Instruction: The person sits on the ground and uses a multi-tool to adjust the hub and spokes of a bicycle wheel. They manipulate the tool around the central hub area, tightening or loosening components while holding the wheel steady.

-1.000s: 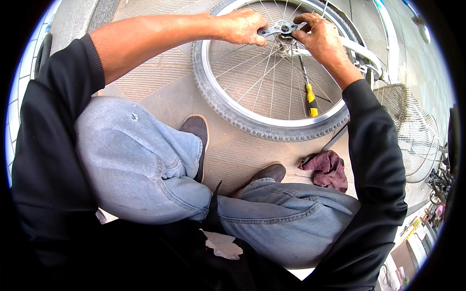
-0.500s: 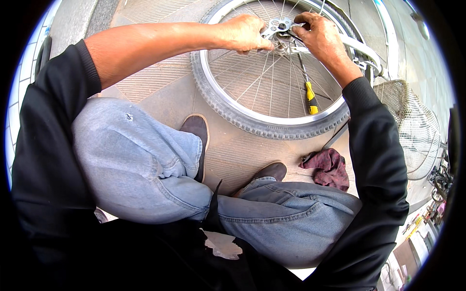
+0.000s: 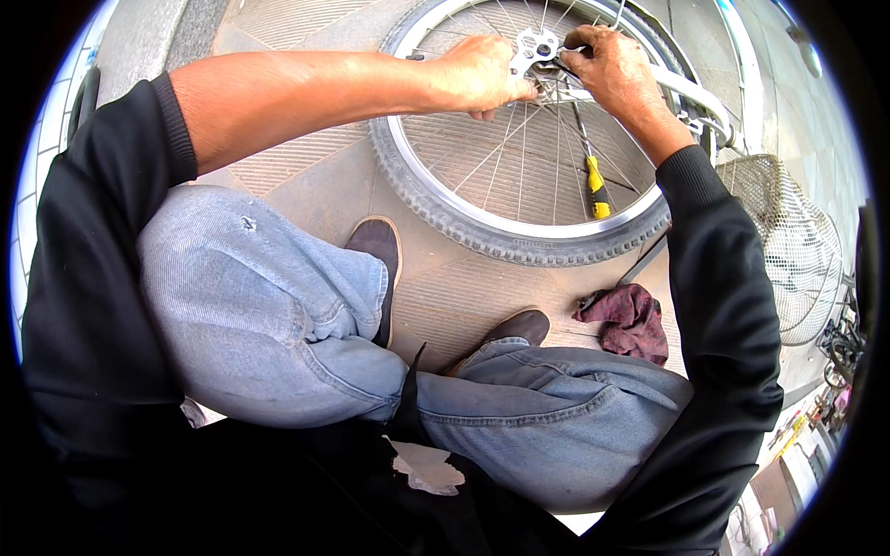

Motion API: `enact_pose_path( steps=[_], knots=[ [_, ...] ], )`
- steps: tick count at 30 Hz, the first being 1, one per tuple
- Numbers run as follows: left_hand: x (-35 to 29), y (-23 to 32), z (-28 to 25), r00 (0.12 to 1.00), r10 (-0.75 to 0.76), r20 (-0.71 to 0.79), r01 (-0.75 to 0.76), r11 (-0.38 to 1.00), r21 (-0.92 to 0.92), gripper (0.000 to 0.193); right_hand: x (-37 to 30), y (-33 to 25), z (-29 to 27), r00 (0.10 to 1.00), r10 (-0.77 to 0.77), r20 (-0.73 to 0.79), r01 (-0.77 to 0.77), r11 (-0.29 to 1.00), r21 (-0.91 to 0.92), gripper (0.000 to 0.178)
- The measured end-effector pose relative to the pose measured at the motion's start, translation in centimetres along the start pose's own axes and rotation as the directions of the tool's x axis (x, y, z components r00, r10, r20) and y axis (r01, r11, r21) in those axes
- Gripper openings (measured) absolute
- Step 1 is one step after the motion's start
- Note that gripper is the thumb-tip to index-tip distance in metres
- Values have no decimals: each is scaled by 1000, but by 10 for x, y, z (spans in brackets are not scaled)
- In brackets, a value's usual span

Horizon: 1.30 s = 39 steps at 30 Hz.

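Observation:
A silver flat multi-hole spanner sits at the hub of a bicycle wheel, around the axle end. My left hand is closed on the spanner's left end, its fingers reaching down beside the hub. Just right of the hub, my right hand is closed, thumb and fingers pinched together at a small dark part. That part is mostly hidden by the fingers. Below the hub, a yellow-and-black-handled screwdriver lies across the spokes, its shaft pointing up to the hub.
The wheel joins a white bicycle frame at the right. A dark red cloth lies on the paved floor near my right shoe. A wire basket stands to the right, and assorted tools lie at the lower right edge.
My left hand has shifted slightly right and turned the spanner, so it now slants with its left end lower. The right hand has stayed almost in place.

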<state>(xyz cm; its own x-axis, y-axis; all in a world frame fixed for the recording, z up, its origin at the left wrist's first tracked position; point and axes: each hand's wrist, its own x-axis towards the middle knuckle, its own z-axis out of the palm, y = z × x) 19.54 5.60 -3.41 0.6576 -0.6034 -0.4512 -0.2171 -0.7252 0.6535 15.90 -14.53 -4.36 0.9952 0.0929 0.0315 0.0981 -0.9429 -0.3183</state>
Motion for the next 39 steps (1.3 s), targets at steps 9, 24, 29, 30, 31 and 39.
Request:
enact_pose_path(
  steps=[9,24,29,30,31,39],
  knots=[
    [-4,8,3,992,-124,19,126,985,-117,42,1,2,2,1000,-21,-8,21,1000,-9,26],
    [-6,6,4,995,-99,8,99,974,-203,37,-3,-3,-4,999,-23,-36,23,1000,6,23],
    [-4,3,0,997,-73,-21,70,991,-111,44,-3,-8,-12,1000,0,-23,1,999,35,22],
    [-4,1,-1,998,-34,-54,31,999,-42,45,-4,-8,-13,1000,8,-25,-7,999,44,22],
    [-3,-1,-2,997,8,-80,-6,1000,27,47,-4,-9,-15,1000,21,-3,-20,998,62,22],
    [9,-20,-15,991,89,-101,-73,985,156,45,-9,-7,-19,990,124,68,-129,989,68,25]
  ],
)
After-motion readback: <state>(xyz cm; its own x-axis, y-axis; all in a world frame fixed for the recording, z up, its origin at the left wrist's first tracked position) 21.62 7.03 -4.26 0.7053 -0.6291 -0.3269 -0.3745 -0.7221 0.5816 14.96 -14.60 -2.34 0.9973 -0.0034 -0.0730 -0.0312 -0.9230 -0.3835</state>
